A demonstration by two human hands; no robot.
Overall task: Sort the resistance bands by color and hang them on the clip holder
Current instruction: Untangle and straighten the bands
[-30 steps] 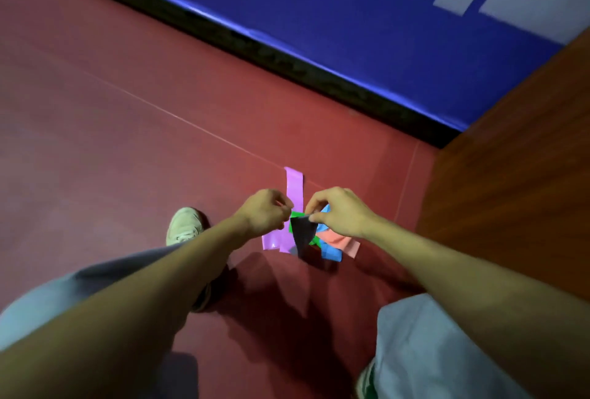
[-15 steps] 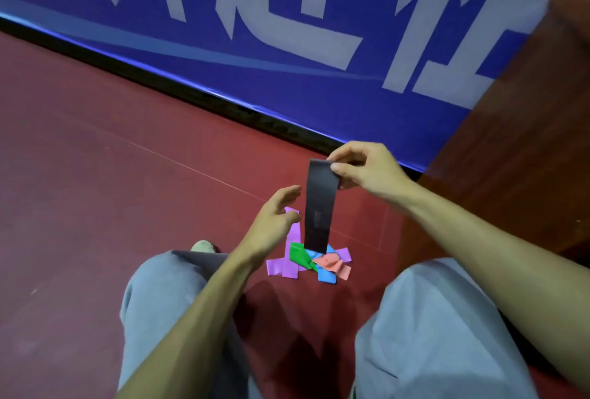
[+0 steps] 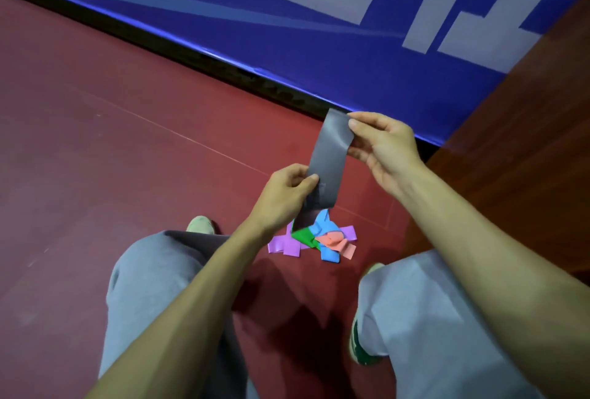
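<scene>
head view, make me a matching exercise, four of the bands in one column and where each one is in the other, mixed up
Column 1
1 black band
2 purple band
3 green band
4 pink band

Column 2
A draped over the blue band
B leftmost of the loose bands lying below
C held up, pinched by left hand and right hand
D between purple and blue, just below the black band's lower end

Pairs: 1-C, 2-B, 3-D, 4-A
</scene>
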